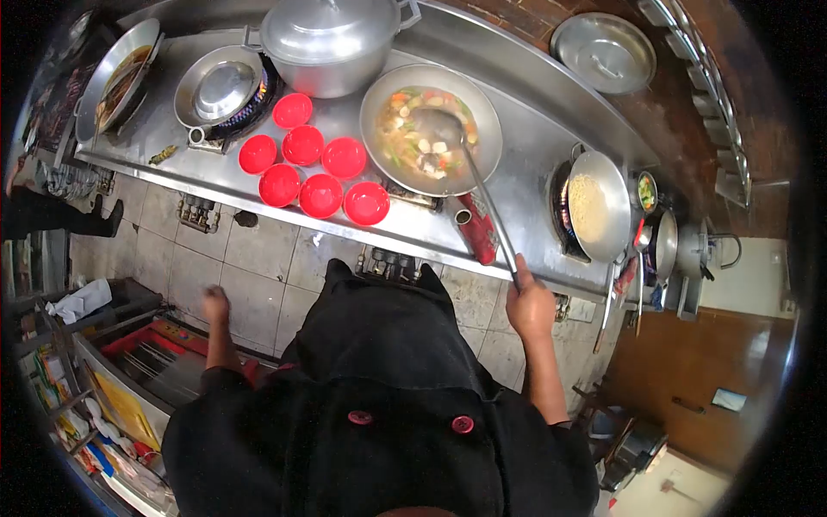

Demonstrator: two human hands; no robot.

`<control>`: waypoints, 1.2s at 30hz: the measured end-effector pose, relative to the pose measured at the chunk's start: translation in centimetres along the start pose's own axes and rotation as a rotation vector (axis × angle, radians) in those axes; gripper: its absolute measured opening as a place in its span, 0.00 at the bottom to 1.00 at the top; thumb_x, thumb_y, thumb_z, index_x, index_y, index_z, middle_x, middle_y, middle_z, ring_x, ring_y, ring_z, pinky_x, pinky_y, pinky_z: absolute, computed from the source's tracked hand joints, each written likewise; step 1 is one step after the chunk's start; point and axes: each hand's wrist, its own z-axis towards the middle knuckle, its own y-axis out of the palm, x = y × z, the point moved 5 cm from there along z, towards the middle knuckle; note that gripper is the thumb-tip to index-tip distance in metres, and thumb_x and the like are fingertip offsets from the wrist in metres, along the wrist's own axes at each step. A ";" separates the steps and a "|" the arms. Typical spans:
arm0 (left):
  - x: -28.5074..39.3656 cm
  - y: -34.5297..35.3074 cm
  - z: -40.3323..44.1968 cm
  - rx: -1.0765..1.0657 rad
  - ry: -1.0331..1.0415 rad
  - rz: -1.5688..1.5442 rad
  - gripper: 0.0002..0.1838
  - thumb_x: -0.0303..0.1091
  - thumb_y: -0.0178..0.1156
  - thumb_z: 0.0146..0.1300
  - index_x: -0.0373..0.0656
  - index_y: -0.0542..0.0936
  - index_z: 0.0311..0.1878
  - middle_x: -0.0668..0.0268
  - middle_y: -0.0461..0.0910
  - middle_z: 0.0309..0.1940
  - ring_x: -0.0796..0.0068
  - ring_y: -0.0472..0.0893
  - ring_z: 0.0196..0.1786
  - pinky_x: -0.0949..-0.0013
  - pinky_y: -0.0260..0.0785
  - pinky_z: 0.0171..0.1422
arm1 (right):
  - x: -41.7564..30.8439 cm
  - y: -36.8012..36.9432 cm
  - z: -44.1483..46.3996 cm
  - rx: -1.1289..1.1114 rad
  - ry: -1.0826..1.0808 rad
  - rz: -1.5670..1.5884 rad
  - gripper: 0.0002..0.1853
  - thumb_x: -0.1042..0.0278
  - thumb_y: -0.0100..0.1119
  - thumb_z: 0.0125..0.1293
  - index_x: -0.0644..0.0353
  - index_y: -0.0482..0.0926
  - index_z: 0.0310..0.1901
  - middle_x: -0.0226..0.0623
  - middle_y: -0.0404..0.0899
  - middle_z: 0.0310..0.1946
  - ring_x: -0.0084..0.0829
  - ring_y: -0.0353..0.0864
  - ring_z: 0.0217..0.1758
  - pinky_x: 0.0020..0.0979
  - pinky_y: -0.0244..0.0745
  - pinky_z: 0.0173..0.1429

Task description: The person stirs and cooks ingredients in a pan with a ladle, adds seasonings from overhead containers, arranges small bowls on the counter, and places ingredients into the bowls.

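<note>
My right hand (530, 308) is closed around the handle end of a long metal ladle (487, 202). The ladle's bowl rests in the soup with vegetables (422, 138) inside a large wok (489, 129). Beside the wok's near edge, a red cloth (476, 233) lies by its handle. To the left of the wok stand several red bowls (320, 196) in a loose group. My left hand (216, 305) hangs low at the left, away from the counter, with its fingers curled and nothing visible in it.
A big lidded pot (323, 43) stands behind the bowls. Further left are a lidded pan (185, 95) and another wok (86, 112). A wok with noodles (612, 207) sits at the right. Another person's dark-clothed leg (60, 215) shows at the far left.
</note>
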 end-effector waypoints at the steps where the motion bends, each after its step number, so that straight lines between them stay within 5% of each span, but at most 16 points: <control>1: -6.7 9.2 1.5 -0.164 0.563 0.187 0.16 0.42 0.53 0.59 0.37 0.78 0.39 0.51 0.81 0.34 0.51 0.80 0.38 0.53 0.71 0.47 | -0.4 -0.2 -0.1 0.032 -0.003 0.007 0.25 0.68 0.56 0.58 0.46 0.71 0.60 0.48 0.78 0.29 0.49 0.79 0.31 0.46 0.74 0.35; 2: -3.7 9.2 -3.4 -0.556 0.699 0.666 0.14 0.41 0.56 0.57 0.40 0.78 0.37 0.56 0.81 0.32 0.57 0.81 0.37 0.56 0.72 0.46 | -0.7 -0.4 -0.6 0.063 -0.007 0.010 0.25 0.69 0.56 0.58 0.47 0.72 0.60 0.49 0.78 0.28 0.49 0.79 0.31 0.45 0.74 0.35; 4: -4.5 12.7 -8.4 -0.850 0.593 0.410 0.12 0.41 0.55 0.58 0.41 0.77 0.35 0.58 0.79 0.29 0.60 0.79 0.33 0.58 0.70 0.39 | -0.8 -1.6 -1.3 0.073 -0.012 0.049 0.26 0.69 0.57 0.57 0.47 0.71 0.60 0.49 0.78 0.28 0.50 0.79 0.31 0.45 0.74 0.35; 7: -4.3 14.7 -11.8 -1.072 -0.216 -0.347 0.11 0.41 0.55 0.59 0.42 0.75 0.31 0.62 0.76 0.24 0.65 0.75 0.25 0.62 0.67 0.30 | -0.2 -4.0 -2.0 0.068 -0.037 0.134 0.27 0.70 0.57 0.57 0.48 0.70 0.61 0.50 0.79 0.30 0.51 0.79 0.32 0.44 0.74 0.38; 9: -2.6 14.7 -12.0 -1.089 -0.358 -0.550 0.11 0.40 0.55 0.60 0.43 0.74 0.29 0.64 0.74 0.21 0.69 0.73 0.21 0.64 0.64 0.24 | -0.2 -5.2 -2.5 0.043 -0.049 0.178 0.28 0.70 0.58 0.57 0.48 0.70 0.62 0.51 0.80 0.32 0.51 0.79 0.32 0.43 0.75 0.39; 12: 0.8 14.3 -9.9 -0.981 -0.311 -0.623 0.12 0.40 0.54 0.61 0.44 0.72 0.26 0.67 0.71 0.18 0.73 0.71 0.16 0.66 0.62 0.17 | 0.5 -5.9 -2.4 -0.149 0.086 0.218 0.28 0.74 0.60 0.54 0.55 0.72 0.60 0.52 0.80 0.38 0.47 0.81 0.41 0.35 0.74 0.45; 15: 2.9 13.3 -7.0 -0.801 -0.226 -0.612 0.11 0.39 0.54 0.61 0.45 0.72 0.25 0.68 0.71 0.17 0.73 0.71 0.17 0.65 0.60 0.17 | 2.1 -6.4 -2.2 -0.140 0.039 0.162 0.26 0.71 0.59 0.55 0.51 0.73 0.59 0.51 0.80 0.32 0.52 0.79 0.35 0.43 0.74 0.42; 18: 5.6 11.2 -5.6 -0.708 0.104 -0.450 0.11 0.39 0.55 0.60 0.46 0.73 0.25 0.69 0.71 0.17 0.73 0.71 0.17 0.66 0.61 0.18 | 4.1 -7.0 -2.0 -0.141 -0.013 0.230 0.26 0.71 0.60 0.54 0.48 0.74 0.58 0.51 0.80 0.31 0.51 0.79 0.35 0.44 0.73 0.41; 20: 7.7 8.2 -7.3 -0.657 -0.282 -0.562 0.10 0.39 0.54 0.60 0.45 0.73 0.26 0.68 0.72 0.18 0.73 0.73 0.18 0.66 0.62 0.19 | 5.2 -7.3 -1.8 -0.130 -0.052 0.228 0.26 0.71 0.61 0.53 0.46 0.75 0.57 0.50 0.80 0.31 0.51 0.79 0.35 0.43 0.73 0.40; 23: 0.7 19.4 -4.7 -0.883 0.401 -0.172 0.10 0.40 0.55 0.59 0.44 0.75 0.29 0.67 0.74 0.20 0.72 0.75 0.19 0.68 0.63 0.20 | 6.1 -7.5 -1.1 -0.187 -0.092 0.121 0.25 0.72 0.63 0.52 0.52 0.76 0.56 0.46 0.82 0.33 0.45 0.82 0.36 0.34 0.75 0.44; 26: 2.7 15.7 -8.9 -0.865 -0.244 -0.499 0.10 0.39 0.54 0.60 0.43 0.76 0.31 0.66 0.75 0.21 0.71 0.76 0.20 0.67 0.64 0.20 | 6.7 -6.2 0.0 -0.176 -0.213 0.195 0.26 0.69 0.62 0.53 0.47 0.76 0.57 0.48 0.80 0.32 0.49 0.79 0.34 0.43 0.74 0.40; 31: 2.6 16.3 -12.2 -0.965 -0.457 -0.819 0.10 0.37 0.53 0.61 0.41 0.76 0.32 0.66 0.75 0.21 0.71 0.76 0.20 0.66 0.64 0.20 | 7.1 -3.9 2.0 -0.069 -0.295 0.047 0.26 0.69 0.60 0.54 0.45 0.75 0.57 0.45 0.79 0.29 0.48 0.79 0.32 0.45 0.74 0.38; 34: 3.8 15.2 -13.9 -0.841 -0.414 -0.788 0.10 0.37 0.54 0.61 0.40 0.75 0.31 0.66 0.73 0.19 0.71 0.75 0.20 0.67 0.62 0.19 | 8.0 -3.3 3.4 -0.070 -0.308 0.047 0.26 0.69 0.60 0.54 0.45 0.74 0.58 0.46 0.79 0.28 0.48 0.79 0.31 0.45 0.74 0.38; 36: 3.6 14.8 -14.7 -0.738 -0.404 -0.454 0.10 0.37 0.54 0.61 0.40 0.75 0.31 0.66 0.72 0.18 0.71 0.74 0.19 0.68 0.60 0.18 | 8.3 -3.3 4.0 -0.067 -0.334 0.050 0.26 0.69 0.59 0.54 0.45 0.74 0.58 0.46 0.79 0.27 0.48 0.78 0.31 0.45 0.74 0.38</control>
